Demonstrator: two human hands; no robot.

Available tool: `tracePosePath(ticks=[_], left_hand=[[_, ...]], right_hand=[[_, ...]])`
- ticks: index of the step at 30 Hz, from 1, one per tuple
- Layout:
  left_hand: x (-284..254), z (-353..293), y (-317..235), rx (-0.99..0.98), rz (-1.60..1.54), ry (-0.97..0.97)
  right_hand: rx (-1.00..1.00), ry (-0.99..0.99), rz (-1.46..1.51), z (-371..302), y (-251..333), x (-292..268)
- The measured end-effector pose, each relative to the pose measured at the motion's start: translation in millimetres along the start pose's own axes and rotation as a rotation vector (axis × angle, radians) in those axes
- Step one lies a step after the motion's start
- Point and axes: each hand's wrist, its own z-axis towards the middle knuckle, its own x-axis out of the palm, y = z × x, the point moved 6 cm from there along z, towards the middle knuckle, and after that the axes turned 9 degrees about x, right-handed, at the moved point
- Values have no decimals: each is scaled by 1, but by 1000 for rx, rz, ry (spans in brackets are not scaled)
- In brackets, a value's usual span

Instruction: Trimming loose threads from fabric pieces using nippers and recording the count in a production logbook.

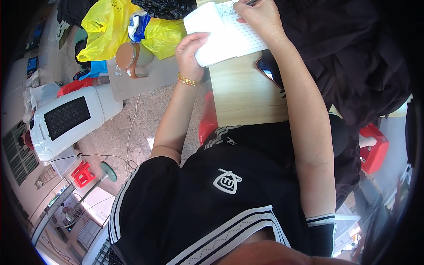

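An open notebook (210, 46) with lined pages lies at the top of the view, on the wooden table. Handwriting shows near the top of its right page. My left hand (191, 55), with gold bracelets at the wrist, grips the notebook's left edge, fingers over the page. My right hand (261, 20) is closed around a dark pen (251, 2) over the written lines; the pen's tip is hidden by the fingers. Just below the notebook, a dark, glossy object (268, 70) is partly covered by my right forearm.
Dark cloth (344, 57) is heaped along the right. At upper left, yellow plastic bags (104, 28) lie beside a mug with a brown lid (127, 55). A white machine (84, 115) stands further left, near red stools (82, 174) and a cable on the floor.
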Motion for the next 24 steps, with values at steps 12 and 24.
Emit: tracePosePath(ticks=[12,24], left_hand=[[44,10,-71,319,916,349],[122,-50,-56,616,1536,613]], right_hand=[[101,58,272,8,-14,-4],[219,-65,293,0,-19,-32]])
